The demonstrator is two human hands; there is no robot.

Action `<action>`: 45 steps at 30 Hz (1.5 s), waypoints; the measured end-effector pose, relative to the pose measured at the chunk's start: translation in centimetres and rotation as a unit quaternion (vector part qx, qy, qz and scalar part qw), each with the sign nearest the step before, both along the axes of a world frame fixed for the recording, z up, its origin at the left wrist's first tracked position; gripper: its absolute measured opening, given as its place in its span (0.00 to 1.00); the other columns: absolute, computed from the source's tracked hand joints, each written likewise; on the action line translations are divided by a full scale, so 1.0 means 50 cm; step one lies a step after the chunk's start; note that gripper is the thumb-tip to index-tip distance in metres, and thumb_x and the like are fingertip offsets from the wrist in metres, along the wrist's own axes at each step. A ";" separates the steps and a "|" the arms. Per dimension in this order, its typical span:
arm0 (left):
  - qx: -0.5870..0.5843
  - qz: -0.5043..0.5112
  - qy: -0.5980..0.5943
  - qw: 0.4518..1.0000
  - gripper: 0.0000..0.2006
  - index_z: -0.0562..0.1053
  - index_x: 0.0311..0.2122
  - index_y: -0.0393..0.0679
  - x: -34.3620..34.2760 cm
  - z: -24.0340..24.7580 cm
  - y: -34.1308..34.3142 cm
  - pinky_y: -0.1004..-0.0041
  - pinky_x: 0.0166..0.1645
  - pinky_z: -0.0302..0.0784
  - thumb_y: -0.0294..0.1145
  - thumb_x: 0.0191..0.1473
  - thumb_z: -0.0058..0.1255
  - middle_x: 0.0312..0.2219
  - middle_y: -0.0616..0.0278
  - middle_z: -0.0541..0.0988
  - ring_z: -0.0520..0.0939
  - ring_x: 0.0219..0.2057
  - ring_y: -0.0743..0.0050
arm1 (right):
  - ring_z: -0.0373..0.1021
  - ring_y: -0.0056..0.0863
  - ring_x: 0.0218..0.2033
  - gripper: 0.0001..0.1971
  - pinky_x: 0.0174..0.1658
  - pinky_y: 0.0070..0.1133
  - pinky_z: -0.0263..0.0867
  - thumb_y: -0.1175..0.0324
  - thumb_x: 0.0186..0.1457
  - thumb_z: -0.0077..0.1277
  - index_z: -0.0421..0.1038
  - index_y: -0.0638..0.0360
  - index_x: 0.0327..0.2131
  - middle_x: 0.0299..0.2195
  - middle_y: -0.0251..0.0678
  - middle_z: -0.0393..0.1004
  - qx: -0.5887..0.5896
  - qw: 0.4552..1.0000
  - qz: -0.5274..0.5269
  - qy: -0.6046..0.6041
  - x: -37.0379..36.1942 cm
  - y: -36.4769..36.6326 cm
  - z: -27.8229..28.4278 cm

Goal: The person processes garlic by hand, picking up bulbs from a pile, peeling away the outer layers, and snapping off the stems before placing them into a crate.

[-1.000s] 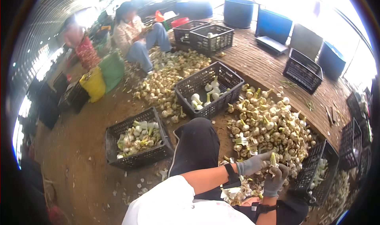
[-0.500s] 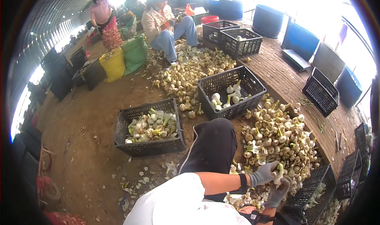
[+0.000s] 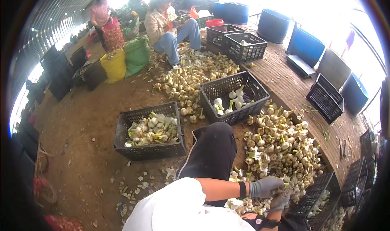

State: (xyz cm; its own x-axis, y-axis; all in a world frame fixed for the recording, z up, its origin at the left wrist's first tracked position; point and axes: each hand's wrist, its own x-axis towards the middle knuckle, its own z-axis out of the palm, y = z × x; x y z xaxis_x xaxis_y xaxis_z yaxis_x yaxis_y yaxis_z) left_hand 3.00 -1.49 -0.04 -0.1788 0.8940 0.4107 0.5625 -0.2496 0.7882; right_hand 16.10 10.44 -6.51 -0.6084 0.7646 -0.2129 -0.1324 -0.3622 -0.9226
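Both my hands are in grey gloves and closed together over the near part of a garlic heap. My left hand (image 3: 266, 187) curls around a garlic bulb (image 3: 287, 184), of which only a bit of pale green stem shows. Pressed against it from below, my right hand (image 3: 279, 200) also grips the bulb, most of which the gloves hide. Unpeeled garlic (image 3: 280, 145) with short stems is heaped just beyond. A black crate (image 3: 235, 116) past my knee holds several clean white bulbs, and another crate (image 3: 150, 152) to the left holds garlic and trimmings.
A seated person (image 3: 168, 28) works by a further garlic heap (image 3: 195, 76); another stands behind with a red mesh sack (image 3: 113, 34). Yellow (image 3: 113, 66) and green (image 3: 137, 55) sacks stand at the left. Blue tubs (image 3: 273, 26) and black crates (image 3: 325, 99) line the right. Peelings litter the ground.
My hands have drawn closer together over the garlic bulb, which showed white between them before and is now mostly covered. The standing person has shifted slightly with the mesh sack.
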 end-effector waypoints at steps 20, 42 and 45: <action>-0.223 0.133 -0.061 0.964 0.19 0.69 0.45 0.42 -0.075 -0.016 0.005 0.61 0.39 0.73 0.24 0.42 0.48 0.33 0.46 0.77 0.78 0.37 0.46 | 0.70 0.24 0.36 0.42 0.28 0.20 0.70 0.45 0.52 0.51 0.44 0.54 0.63 0.47 0.38 0.67 -0.105 0.966 0.211 0.109 -0.024 -0.115 0.157; -0.067 0.072 -0.054 0.994 0.17 0.71 0.41 0.45 -0.036 -0.014 -0.011 0.66 0.44 0.72 0.25 0.42 0.54 0.37 0.56 0.72 0.75 0.39 0.54 | 0.68 0.25 0.40 0.18 0.40 0.22 0.69 0.59 0.63 0.36 0.63 0.58 0.51 0.45 0.35 0.68 0.060 0.995 -0.026 -0.075 -0.033 -0.051 0.068; -0.042 0.107 -0.131 0.985 0.14 0.72 0.40 0.44 -0.039 -0.013 -0.009 0.69 0.45 0.72 0.26 0.45 0.54 0.35 0.57 0.75 0.77 0.39 0.58 | 0.69 0.28 0.42 0.16 0.43 0.25 0.70 0.64 0.63 0.36 0.62 0.58 0.52 0.45 0.38 0.69 0.039 0.999 -0.024 0.017 -0.037 -0.052 0.081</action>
